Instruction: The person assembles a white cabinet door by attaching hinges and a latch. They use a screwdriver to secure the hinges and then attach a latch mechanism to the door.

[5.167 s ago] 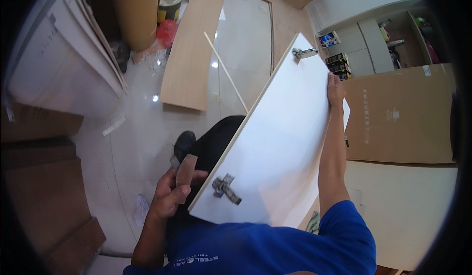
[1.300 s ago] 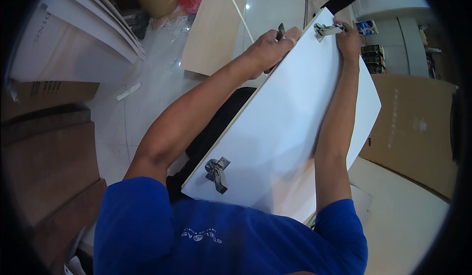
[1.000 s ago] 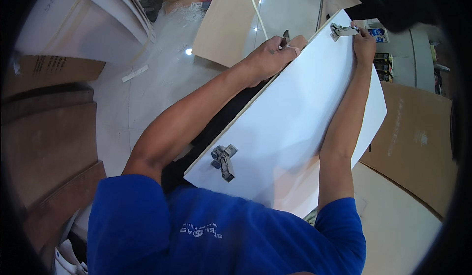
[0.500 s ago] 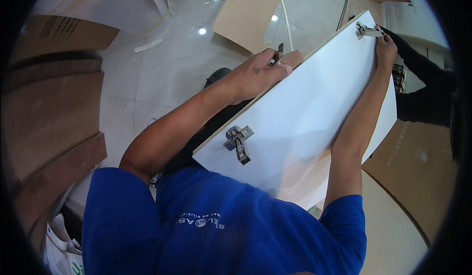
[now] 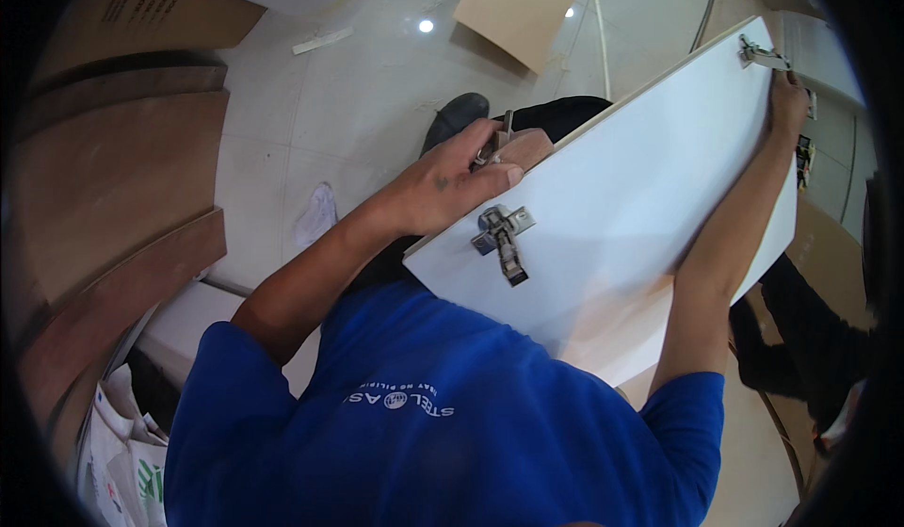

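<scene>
A white cabinet door panel lies slanted across my lap, with a metal concealed hinge near its close left corner and another hinge at the far right corner. My left hand is closed around a small pinkish-brown block, pressed to the panel's left edge. A narrow metal piece sticks up between those fingers; its kind is unclear. My right hand grips the far right edge beside the hinge, its fingertips partly hidden, and the forearm lies along the white face.
Brown boards stack at the left, with a printed cardboard sheet behind. A thin brown sheet and a pale strip lie on the tiled floor. Another person's dark-clothed leg is at the right.
My left hand has slid along the panel's left edge toward me with the block. The right hand still grips the far edge. The view has shifted, and the other person's leg stands lower at the right.
</scene>
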A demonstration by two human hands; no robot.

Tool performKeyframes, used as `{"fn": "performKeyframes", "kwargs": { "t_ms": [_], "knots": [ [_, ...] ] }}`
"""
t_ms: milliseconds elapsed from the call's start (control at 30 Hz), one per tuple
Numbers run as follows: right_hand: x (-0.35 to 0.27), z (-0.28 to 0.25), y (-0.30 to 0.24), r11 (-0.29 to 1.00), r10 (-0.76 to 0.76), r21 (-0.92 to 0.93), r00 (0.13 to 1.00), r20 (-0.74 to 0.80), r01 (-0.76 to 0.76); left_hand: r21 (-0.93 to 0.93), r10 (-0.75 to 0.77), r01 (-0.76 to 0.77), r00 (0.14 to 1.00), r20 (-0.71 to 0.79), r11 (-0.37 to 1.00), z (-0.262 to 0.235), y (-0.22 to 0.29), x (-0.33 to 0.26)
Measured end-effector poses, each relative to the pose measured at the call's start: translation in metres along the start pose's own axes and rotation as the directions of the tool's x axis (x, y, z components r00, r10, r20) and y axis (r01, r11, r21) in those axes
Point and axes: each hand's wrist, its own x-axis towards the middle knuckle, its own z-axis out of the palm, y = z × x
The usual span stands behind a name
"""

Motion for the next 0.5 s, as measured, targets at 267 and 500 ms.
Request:
{"fn": "performKeyframes", "kwargs": {
  "t_ms": [267, 500],
  "knots": [
    [0.015, 0.005, 0.011, 1.000, 0.021, -0.015, 1.000, 0.017, -0.021, -0.037, -0.083, 0.082, 0.996, -0.020, 0.996, -0.010, -0.012, -0.064],
    [0.025, 0.012, 0.019, 0.998, -0.015, -0.058, 1.000, 0.024, 0.016, -0.056, -0.229, 0.229, 0.973, -0.007, 0.972, -0.020, -0.019, -0.113]
  ]
}}
